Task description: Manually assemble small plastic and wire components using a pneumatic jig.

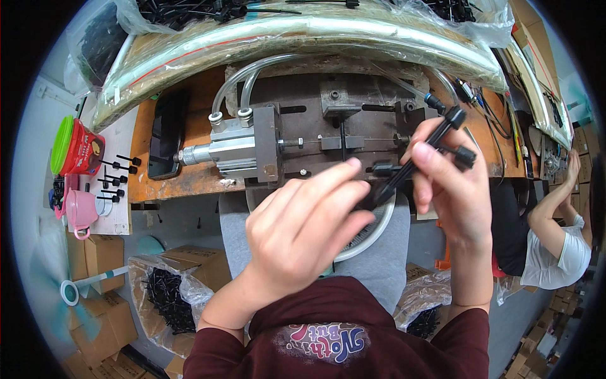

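Note:
My right hand [457, 189] is closed on several black plastic rods with knobbed ends [399, 175], pinched between thumb and fingers. They slant across the front of a metal bench fixture [297, 165]. My left hand [287, 237] is at their left, fingers stretched out and apart, with nothing visible in it. Its fingertips lie close to a thin black rod [344, 136] in the fixture's small centre block [328, 143]; whether they touch it I cannot tell. A silver cylinder [232, 151] with clear hoses is mounted on the fixture's left side.
A phone [167, 136] lies left on the wooden bench, near loose black rods [113, 180], a red tub [85, 148] and a pink cup [81, 208]. Plastic-wrapped padding [303, 41] spans the back. A bag of black parts [167, 300] stands low left. Another person [555, 246] sits at right.

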The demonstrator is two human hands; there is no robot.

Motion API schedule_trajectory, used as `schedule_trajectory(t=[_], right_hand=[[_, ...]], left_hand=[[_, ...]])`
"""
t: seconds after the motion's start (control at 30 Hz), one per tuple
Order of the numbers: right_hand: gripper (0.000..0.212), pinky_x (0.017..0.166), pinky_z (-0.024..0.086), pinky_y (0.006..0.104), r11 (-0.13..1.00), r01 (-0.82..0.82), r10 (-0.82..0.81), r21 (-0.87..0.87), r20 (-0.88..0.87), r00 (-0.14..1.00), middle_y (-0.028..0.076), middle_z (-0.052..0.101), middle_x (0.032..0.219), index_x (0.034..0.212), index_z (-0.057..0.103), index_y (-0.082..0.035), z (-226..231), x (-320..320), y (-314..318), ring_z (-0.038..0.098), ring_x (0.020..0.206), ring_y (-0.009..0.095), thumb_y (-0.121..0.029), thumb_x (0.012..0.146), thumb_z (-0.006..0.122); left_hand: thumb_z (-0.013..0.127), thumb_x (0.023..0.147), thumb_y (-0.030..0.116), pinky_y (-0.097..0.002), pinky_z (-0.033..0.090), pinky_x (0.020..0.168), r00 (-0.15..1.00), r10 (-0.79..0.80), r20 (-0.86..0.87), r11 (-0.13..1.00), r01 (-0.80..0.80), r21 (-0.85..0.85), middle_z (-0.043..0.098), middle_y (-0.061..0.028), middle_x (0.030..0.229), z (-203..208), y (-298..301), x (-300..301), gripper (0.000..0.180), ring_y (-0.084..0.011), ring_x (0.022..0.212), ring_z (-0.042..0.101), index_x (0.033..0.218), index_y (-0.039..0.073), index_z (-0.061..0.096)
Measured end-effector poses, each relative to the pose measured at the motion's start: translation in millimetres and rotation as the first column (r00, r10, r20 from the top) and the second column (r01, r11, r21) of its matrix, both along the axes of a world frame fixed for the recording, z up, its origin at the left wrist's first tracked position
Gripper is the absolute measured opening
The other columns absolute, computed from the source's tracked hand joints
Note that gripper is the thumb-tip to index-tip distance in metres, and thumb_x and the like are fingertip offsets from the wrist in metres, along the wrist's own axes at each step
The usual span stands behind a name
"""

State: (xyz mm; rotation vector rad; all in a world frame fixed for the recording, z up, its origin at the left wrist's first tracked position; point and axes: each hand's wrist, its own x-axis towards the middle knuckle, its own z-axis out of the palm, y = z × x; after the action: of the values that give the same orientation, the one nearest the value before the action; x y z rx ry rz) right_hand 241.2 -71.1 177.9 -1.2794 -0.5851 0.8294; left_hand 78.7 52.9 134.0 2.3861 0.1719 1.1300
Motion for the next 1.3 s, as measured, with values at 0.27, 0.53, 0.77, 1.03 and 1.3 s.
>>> schedule_trajectory(t=[0.27,0.53,0.77,1.03,1.3], right_hand=[[0.023,0.05,0.05,0.0228,1.0,0.007,-0.008,-0.01,-0.091,0.996,0.011,0.068,0.088,0.11,0.064,0.004,-11.6,-7.0,-2.2,0.06,0.057,0.009,-0.01,0.092,0.068],[0.02,0.05,0.047,0.0224,0.971,0.228,-0.231,0.071,0.022,0.973,0.015,0.068,0.092,0.109,0.062,0.004,-15.3,-4.8,-15.0,0.057,0.056,0.01,-0.006,0.092,0.066],[0.018,0.048,0.044,0.0215,0.977,0.196,-0.195,0.089,-0.013,0.981,0.015,0.068,0.091,0.106,0.062,0.003,-19.6,-3.7,-20.2,0.055,0.054,0.009,-0.007,0.092,0.065],[0.02,0.045,0.042,0.0207,0.981,0.17,-0.16,0.091,-0.105,0.981,0.015,0.067,0.087,0.107,0.059,0.004,-17.7,-9.7,-19.8,0.054,0.052,0.009,-0.01,0.094,0.063],[0.02,0.04,0.039,0.018,0.996,-0.072,0.085,0.053,-0.304,0.949,0.012,0.066,0.082,0.104,0.059,0.002,-19.9,-15.4,-15.9,0.052,0.047,0.008,-0.013,0.093,0.065]], left_hand=[[0.083,0.067,0.001,-0.0267,0.054,0.059,0.99,-0.14,-0.009,0.986,0.138,-0.091,0.07,-0.0076,0.097,13.4,-12.2,-13.5,0.035,-0.0181,0.075,0.069,0.1,0.003,0.074],[0.079,0.074,0.007,-0.0272,0.052,0.06,0.986,-0.058,-0.156,0.995,0.045,-0.086,0.07,-0.0117,0.106,-19.8,-1.8,0.3,0.026,-0.0162,0.067,0.065,0.098,0.001,0.07],[0.08,0.073,0.014,-0.0258,0.049,0.056,0.959,0.09,-0.27,0.975,-0.03,0.22,0.069,-0.0093,0.12,-18.2,5.3,12.3,0.025,-0.0151,0.058,0.06,0.094,0.005,0.071],[0.081,0.07,0.011,-0.0262,0.051,0.059,0.95,0.036,-0.31,0.99,0.007,0.138,0.07,-0.0098,0.117,-13.3,9.1,12.2,0.029,-0.0164,0.064,0.065,0.098,0.005,0.072],[0.076,0.069,-0.008,-0.0308,0.058,0.073,0.903,-0.43,0.01,0.761,0.368,-0.534,0.073,-0.0134,0.103,7.4,3.5,0.9,0.042,-0.0231,0.085,0.072,0.109,0.001,0.073]])
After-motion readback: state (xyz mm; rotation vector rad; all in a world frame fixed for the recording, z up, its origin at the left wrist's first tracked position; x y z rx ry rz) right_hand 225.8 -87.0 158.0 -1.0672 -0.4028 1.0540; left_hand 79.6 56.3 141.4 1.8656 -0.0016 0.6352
